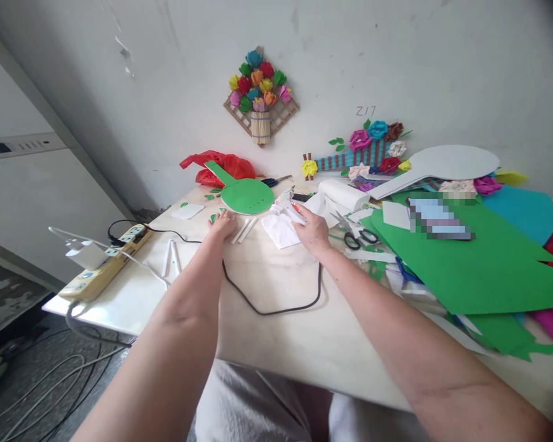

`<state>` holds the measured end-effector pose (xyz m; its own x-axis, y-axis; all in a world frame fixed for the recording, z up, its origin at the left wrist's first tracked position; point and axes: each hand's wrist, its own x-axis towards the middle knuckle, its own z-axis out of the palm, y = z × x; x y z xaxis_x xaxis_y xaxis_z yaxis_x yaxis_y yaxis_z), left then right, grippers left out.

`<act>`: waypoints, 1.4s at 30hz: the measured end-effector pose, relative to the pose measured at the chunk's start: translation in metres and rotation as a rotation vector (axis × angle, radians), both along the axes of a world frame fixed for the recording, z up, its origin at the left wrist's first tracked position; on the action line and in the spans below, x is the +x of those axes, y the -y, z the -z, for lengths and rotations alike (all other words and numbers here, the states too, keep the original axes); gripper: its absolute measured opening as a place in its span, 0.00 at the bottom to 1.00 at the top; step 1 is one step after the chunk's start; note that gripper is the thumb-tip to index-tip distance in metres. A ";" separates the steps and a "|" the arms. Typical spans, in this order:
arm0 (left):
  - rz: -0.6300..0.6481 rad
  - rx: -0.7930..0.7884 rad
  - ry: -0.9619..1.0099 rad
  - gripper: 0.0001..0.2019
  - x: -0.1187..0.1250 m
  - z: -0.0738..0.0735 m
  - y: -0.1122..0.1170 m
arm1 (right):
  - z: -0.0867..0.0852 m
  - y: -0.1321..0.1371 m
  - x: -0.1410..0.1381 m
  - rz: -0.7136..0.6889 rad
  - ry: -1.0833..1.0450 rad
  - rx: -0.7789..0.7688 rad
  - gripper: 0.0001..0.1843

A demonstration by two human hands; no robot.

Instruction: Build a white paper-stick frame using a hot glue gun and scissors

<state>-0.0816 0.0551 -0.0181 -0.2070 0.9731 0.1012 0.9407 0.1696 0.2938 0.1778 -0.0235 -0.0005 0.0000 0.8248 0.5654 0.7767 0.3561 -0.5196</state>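
Observation:
My left hand (223, 224) rests on the table with its fingers stretched out and touching small green paper leaf shapes (213, 218). Just beyond it lies a green paddle-shaped piece (247, 196) with a row of small dark dots. My right hand (312, 229) is wrapped around a hot glue gun (297, 210) with a reddish part, over a crumpled white sheet (281, 229). The gun's nozzle end is hard to make out. A black cord (276, 312) loops across the table between my wrists. White sticks (244, 231) lie between my hands.
Black-handled scissors (360, 238) and a white roll (343, 196) lie right of my right hand. Green sheets (461, 264) and a phone (440, 219) cover the right side. A power strip (105, 264) sits at the left edge. Behind are a red bag (225, 167) and flower crafts (260, 92).

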 end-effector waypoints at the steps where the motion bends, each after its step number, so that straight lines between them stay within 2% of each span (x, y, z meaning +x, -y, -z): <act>1: 0.013 0.013 0.037 0.28 -0.003 -0.002 0.001 | 0.001 0.000 -0.001 -0.009 -0.008 0.010 0.28; 5: -0.064 0.113 0.051 0.27 -0.020 -0.011 0.015 | -0.001 -0.001 -0.015 -0.056 -0.017 0.020 0.27; 8: -0.248 0.075 0.028 0.25 -0.035 -0.013 0.031 | -0.005 0.000 -0.033 -0.098 0.014 0.003 0.27; 10: -0.235 -0.001 -0.031 0.23 -0.041 -0.011 0.038 | -0.007 0.002 -0.045 -0.131 0.030 0.007 0.27; 14: -0.128 0.014 -0.141 0.23 -0.042 -0.007 0.040 | -0.006 0.004 -0.060 -0.174 0.007 0.006 0.27; 20: -0.060 0.009 -0.147 0.25 -0.032 -0.004 0.029 | -0.001 -0.002 -0.059 -0.160 -0.007 -0.014 0.27; 25: -0.084 0.029 -0.152 0.24 -0.030 0.000 0.027 | -0.004 -0.005 -0.061 -0.152 0.024 -0.038 0.27; 29: -0.092 0.071 -0.141 0.25 -0.029 -0.003 0.019 | -0.006 -0.003 -0.066 -0.159 0.031 -0.046 0.28; 33: -0.036 0.070 -0.113 0.25 -0.028 -0.010 0.002 | -0.005 -0.002 -0.068 -0.180 0.028 -0.051 0.28; 37: -0.148 -0.007 0.025 0.27 -0.040 -0.006 -0.006 | -0.006 -0.003 -0.073 -0.212 0.014 -0.051 0.28; 39: -0.200 -0.050 0.046 0.28 -0.051 -0.001 0.000 | -0.007 -0.005 -0.080 -0.231 0.011 -0.047 0.27; 42: -0.266 -0.076 -0.021 0.29 -0.068 0.003 0.018 | -0.008 -0.007 -0.098 -0.260 0.021 -0.056 0.27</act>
